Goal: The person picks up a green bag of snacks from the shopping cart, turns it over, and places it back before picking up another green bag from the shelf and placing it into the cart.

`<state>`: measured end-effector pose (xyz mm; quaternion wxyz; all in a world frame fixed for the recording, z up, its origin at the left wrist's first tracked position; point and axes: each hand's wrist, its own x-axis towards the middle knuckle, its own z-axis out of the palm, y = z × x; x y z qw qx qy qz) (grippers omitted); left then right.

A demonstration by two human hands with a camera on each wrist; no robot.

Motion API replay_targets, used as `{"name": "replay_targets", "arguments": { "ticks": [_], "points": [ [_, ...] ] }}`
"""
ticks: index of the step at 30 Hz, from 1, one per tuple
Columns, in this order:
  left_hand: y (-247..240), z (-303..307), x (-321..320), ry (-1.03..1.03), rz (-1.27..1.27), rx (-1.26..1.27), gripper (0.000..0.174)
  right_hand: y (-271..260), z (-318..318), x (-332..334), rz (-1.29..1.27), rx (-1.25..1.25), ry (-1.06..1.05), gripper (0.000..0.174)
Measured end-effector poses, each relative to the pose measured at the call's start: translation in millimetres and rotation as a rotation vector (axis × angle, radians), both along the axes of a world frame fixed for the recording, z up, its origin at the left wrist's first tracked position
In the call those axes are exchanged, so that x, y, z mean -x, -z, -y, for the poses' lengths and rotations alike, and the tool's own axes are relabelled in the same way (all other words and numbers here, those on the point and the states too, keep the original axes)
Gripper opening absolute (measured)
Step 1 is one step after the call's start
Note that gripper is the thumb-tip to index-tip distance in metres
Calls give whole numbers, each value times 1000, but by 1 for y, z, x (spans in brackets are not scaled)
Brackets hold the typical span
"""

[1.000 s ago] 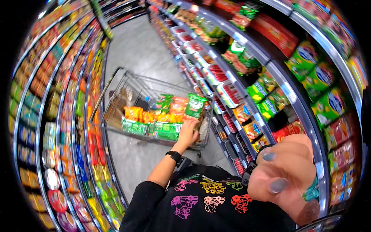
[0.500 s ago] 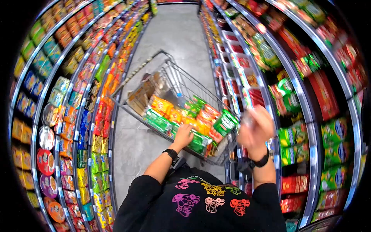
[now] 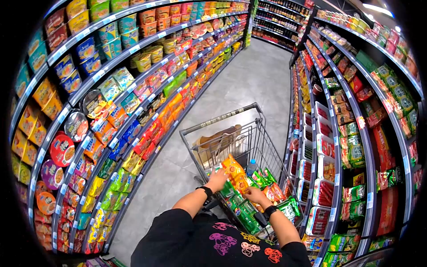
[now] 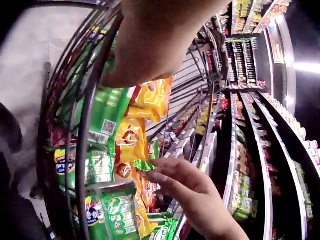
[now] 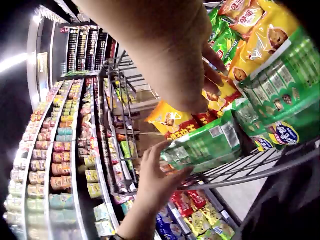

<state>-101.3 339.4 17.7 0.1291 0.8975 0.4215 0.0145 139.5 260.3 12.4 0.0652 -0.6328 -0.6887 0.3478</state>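
Note:
My left hand (image 3: 217, 180) is at the near side of the shopping cart (image 3: 255, 108). In the right wrist view its fingers and thumb hold the end of a green snack bag (image 5: 205, 147). My right hand (image 3: 256, 196) is over the bags farther right, its fingers loosely extended beside the yellow snack bags (image 4: 131, 140) in the left wrist view. More green bags (image 3: 247, 216) stand along the cart's near side, with yellow bags behind them. Red-orange bags (image 3: 273, 192) and a dark green bag (image 3: 289, 208) lie toward the right end.
A brown cardboard piece (image 3: 218, 143) sits near the cart handle, and a blue-capped bottle (image 3: 252, 165) stands among the bags. Shelves of instant noodles (image 3: 120, 115) line the left; shelves of packaged snacks (image 3: 351, 147) line the right. Grey floor (image 3: 249, 75) runs between them.
The right hand has come down from a raised position into the cart. The left hand has moved along the bags toward the handle end. The view has turned, and the cart appears lower and farther right.

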Motion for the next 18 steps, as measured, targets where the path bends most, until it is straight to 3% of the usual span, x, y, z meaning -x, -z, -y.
{"name": "replay_targets", "arguments": {
  "ticks": [2, 5, 7, 12, 15, 18],
  "points": [
    [3, -6, 8, 45, -47, -8, 52, 33, -3, 4, 67, -60, -75, 35],
    [-3, -8, 8, 92, -73, -69, 52, 29, -9, 21, 38, -5, -37, 33],
    [8, -7, 6, 122, -29, -71, 47, 40, -18, 28, 32, 99, -19, 40],
    [5, -4, 2, 151, -151, -21, 36, 53, -35, 55, 114, -58, -62, 54],
    [6, -1, 3, 122, 43, -168, 32, 46, -33, 70, 174, -60, -5, 60],
    [19, -5, 1, 110, 61, -282, 28, 47, -41, 75, 136, -6, -12, 66]
  ]
}}
